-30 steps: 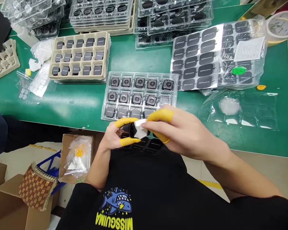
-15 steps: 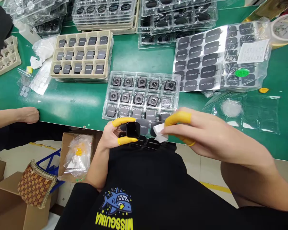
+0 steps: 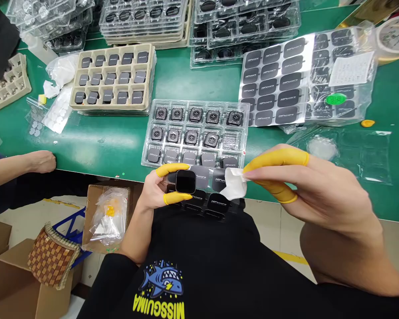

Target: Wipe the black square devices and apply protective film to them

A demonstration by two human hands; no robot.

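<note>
My left hand (image 3: 155,188), with yellow finger cots on thumb and finger, grips a square black smartwatch body (image 3: 185,182) by its edges, its dark glossy face towards me. My right hand (image 3: 326,190), also in yellow cots, pinches a crumpled white wipe (image 3: 236,184) to the right of the watch, apart from it. Under both hands, a sheet of black HiFuture films (image 3: 218,201) hangs at the table's front edge. Just beyond lies a clear plastic tray (image 3: 232,141), holding several watch bodies back side up in two rows and grey film-covered pieces in the front row.
A beige tray stack (image 3: 111,108) of grey-faced pieces stands at left. Film sheets (image 3: 274,84) and a bagged pack (image 3: 335,99) lie at right, near a tape roll (image 3: 397,35). Clear tray stacks (image 3: 246,33) line the back. Another person's hand (image 3: 43,161) rests at left.
My right hand has moved right, away from the watch, carrying the wipe, which now hangs more spread out. My left hand still holds the watch in nearly the same place.
</note>
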